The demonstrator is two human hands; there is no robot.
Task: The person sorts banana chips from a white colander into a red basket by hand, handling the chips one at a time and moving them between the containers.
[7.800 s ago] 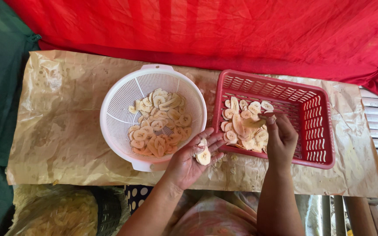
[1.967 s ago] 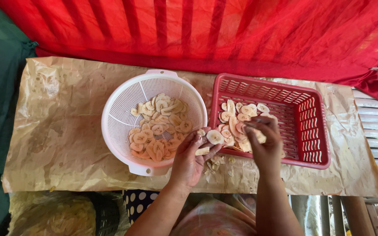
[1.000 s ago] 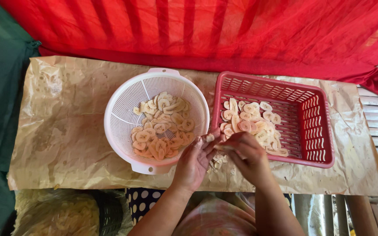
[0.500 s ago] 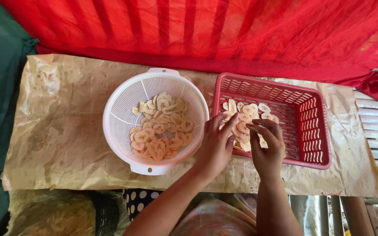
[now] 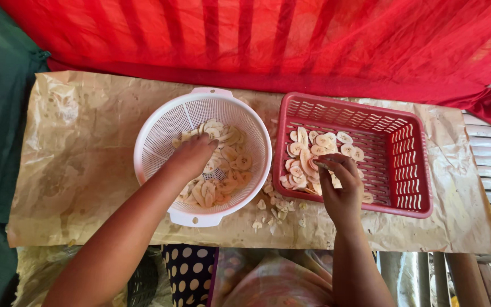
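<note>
Left hand [image 5: 191, 156] reaches closed into the white colander [image 5: 154, 148] of banana slices [image 5: 231, 162]; right hand [image 5: 339, 182] pinches a slice over the red basket [image 5: 410, 170].

My left hand [image 5: 191, 156] is stretched far out in front of me, palm down, with the fingers curled under (I can't see the tips). That arm runs up from the bottom left on a slant. My right hand [image 5: 339, 182] is closer to me, wrist bent, fingers bunched and pinched together. Its arm goes nearly straight up.
</note>
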